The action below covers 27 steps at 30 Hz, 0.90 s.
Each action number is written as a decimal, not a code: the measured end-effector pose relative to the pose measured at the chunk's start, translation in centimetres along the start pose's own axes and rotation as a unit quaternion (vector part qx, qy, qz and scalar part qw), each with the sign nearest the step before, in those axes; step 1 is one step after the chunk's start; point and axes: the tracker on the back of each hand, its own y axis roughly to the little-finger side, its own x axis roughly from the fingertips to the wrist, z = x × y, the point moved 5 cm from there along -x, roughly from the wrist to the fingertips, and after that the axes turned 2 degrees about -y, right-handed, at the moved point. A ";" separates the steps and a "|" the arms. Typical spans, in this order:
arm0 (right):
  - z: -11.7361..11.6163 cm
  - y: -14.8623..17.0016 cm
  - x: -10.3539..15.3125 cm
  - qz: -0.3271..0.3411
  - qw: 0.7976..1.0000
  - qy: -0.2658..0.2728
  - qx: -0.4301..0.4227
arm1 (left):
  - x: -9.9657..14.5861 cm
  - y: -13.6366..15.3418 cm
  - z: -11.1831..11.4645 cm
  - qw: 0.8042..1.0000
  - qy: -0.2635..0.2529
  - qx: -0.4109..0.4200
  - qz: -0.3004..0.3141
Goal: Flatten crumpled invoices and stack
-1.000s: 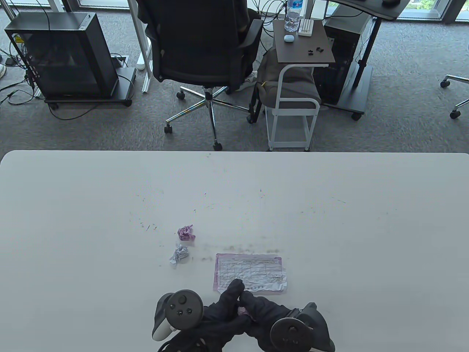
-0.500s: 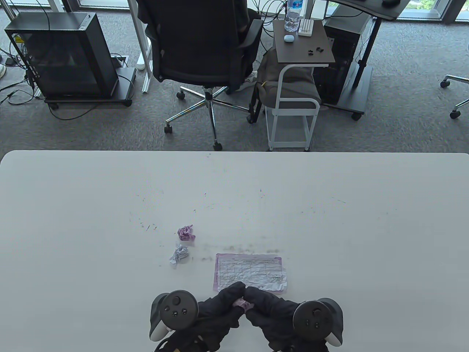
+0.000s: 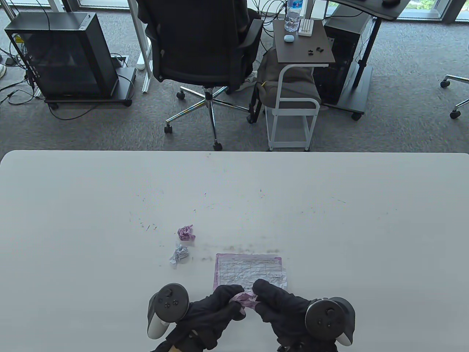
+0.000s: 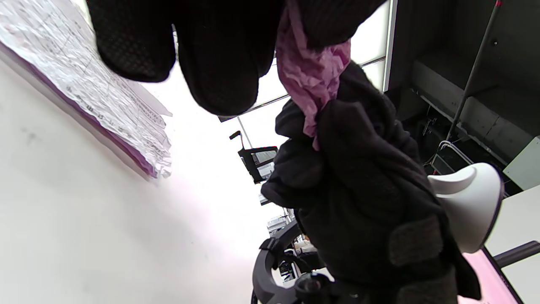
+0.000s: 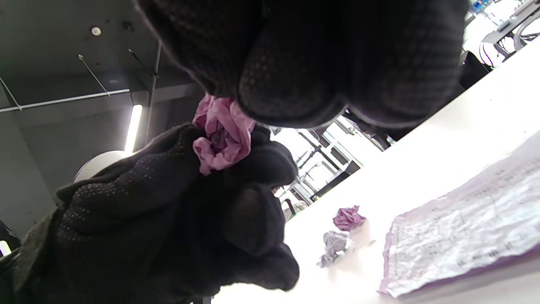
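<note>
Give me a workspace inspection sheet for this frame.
Surface: white table, faint specks and smudges.
Job's things: flattened invoices lying flat; pink ball and grey ball crumpled to their left; pink invoice held above table.
Clutter: nothing seen.
Grippers: left hand and right hand both pinch the pink invoice.
Cables: on the floor by the black cabinet.
Surroundings: office chair, side table.

A: Flattened sheet (image 3: 250, 272) lies on the table (image 3: 329, 220), near edge. Two crumpled balls?

B: Left of it: one ball (image 3: 179, 254) nearer, other ball (image 3: 186, 233) just behind (not touching). Both hands (image 3: 253, 311) in front of the sheet.
</note>
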 end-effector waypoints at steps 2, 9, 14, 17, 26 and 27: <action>-0.2 0.2 0.1 -0.004 1.000 0.000 0.020 | 0.1 0.4 -0.3 0.999 -0.017 0.042 -0.009; -1.8 1.0 -0.2 -0.021 0.998 -0.059 0.031 | 0.2 0.9 -1.3 0.994 -0.029 0.104 -0.008; -1.2 1.8 -0.1 -0.014 0.997 -0.044 -0.060 | 0.1 0.3 -0.3 0.998 -0.005 0.064 -0.003; -1.9 1.9 -0.2 -0.014 0.991 -0.050 -0.123 | -0.1 -0.3 0.9 0.999 0.024 0.048 0.006; -0.9 1.0 -0.2 -0.015 0.997 -0.004 -0.077 | 0.3 1.7 0.1 0.986 -0.015 0.156 -0.046; -0.7 1.0 -0.2 -0.018 0.998 0.005 -0.068 | 0.4 1.7 -0.2 0.989 -0.025 0.139 -0.048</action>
